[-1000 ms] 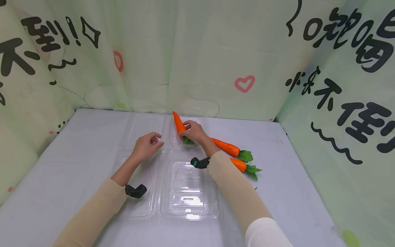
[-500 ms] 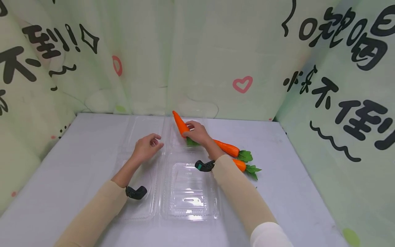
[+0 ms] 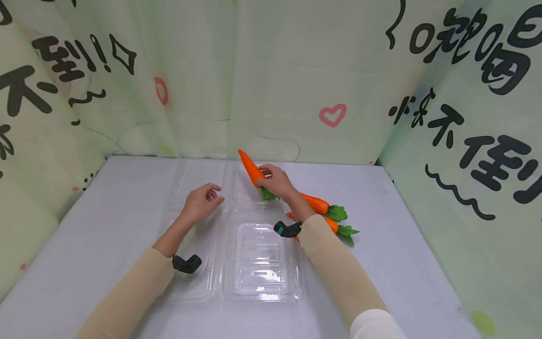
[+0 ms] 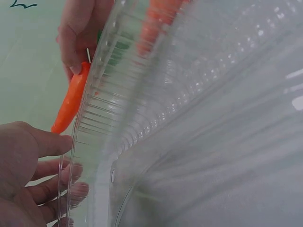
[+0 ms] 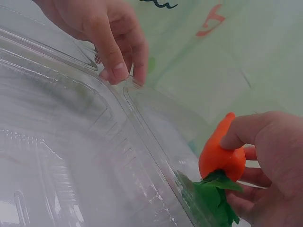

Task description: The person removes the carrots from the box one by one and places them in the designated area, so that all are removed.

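Note:
My right hand (image 3: pixel 277 181) pinches an orange carrot (image 3: pixel 251 168) between thumb and fingers, near its leafy end. The carrot's tip points away to the far left, and its green leaves (image 5: pixel 213 198) hang beside the clear plastic rim in the right wrist view. Under the carrot in the head view lies a far clear plastic clamshell container (image 3: pixel 238 200). At the middle of the clear containers is my left hand (image 3: pixel 201 203), its fingers loosely bent and thumb apart. In the left wrist view that hand's fingertips (image 4: pixel 80 189) are right at a clear rim.
More carrots (image 3: pixel 316 204) with green leaves lie on the white table (image 3: pixel 364 188) to the right, partly behind my right forearm. A nearer clear clamshell container (image 3: pixel 260 263) lies spread in front of me. A printed pale green curtain (image 3: pixel 271 70) surrounds the table.
My right hand has moved a little to the right with the carrot, and the carrot's leaves show more. My left hand has stayed in place.

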Demonstrator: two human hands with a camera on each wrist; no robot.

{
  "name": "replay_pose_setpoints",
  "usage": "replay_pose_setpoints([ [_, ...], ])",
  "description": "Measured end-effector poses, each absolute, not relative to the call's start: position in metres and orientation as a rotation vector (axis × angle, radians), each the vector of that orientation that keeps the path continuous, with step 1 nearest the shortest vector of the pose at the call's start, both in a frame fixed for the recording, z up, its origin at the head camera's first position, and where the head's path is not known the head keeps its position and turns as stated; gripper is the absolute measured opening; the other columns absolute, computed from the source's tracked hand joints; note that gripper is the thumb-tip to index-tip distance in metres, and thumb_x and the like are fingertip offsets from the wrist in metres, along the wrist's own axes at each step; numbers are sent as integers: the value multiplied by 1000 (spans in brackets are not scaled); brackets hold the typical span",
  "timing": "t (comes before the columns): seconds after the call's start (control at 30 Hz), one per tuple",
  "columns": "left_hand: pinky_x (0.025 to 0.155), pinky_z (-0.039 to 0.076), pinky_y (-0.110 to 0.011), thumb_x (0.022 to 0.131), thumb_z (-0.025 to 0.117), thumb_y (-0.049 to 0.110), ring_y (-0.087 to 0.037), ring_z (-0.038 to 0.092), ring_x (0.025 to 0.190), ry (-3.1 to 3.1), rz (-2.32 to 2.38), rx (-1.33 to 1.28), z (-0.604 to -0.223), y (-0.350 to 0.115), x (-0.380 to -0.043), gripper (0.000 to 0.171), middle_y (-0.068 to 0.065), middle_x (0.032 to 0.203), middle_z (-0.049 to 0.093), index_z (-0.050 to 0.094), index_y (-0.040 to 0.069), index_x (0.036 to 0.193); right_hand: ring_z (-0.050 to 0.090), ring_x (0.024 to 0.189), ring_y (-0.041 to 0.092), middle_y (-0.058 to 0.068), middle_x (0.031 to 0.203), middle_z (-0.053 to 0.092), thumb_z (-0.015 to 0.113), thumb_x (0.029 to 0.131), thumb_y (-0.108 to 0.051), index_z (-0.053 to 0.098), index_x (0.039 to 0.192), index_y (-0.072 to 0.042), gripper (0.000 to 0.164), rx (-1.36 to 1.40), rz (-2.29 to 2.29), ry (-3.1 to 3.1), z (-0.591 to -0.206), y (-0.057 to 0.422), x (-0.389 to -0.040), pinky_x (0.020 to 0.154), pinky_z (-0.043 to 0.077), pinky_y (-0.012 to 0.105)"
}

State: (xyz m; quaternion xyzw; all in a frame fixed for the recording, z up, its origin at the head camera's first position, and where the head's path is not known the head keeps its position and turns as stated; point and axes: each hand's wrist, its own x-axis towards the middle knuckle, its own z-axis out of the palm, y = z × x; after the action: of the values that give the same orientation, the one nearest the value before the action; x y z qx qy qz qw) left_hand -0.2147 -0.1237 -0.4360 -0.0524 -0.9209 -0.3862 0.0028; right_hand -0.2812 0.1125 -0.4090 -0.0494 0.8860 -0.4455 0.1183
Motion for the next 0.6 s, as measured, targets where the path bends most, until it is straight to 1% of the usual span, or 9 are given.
replay_pose_setpoints([
  [0.33,82,48,-39,92,64,23,-27,58,93,-2881,-1248,-152,-436,-122,-214,35,-14,102,66,60,4,121,54,122,27,8,136,55,60,93,-19,49,139,-15,48,-149,-1336,2582,-398,122,-272,100,50,39],
  [0.6,83,48,-40,92,64,22,-27,59,94,-2872,-1245,-156,-435,-121,-215,34,-15,102,66,61,3,120,56,119,25,6,136,55,58,92,-16,49,139,-17,48,-173,-1349,2593,-392,131,-268,97,52,39],
])
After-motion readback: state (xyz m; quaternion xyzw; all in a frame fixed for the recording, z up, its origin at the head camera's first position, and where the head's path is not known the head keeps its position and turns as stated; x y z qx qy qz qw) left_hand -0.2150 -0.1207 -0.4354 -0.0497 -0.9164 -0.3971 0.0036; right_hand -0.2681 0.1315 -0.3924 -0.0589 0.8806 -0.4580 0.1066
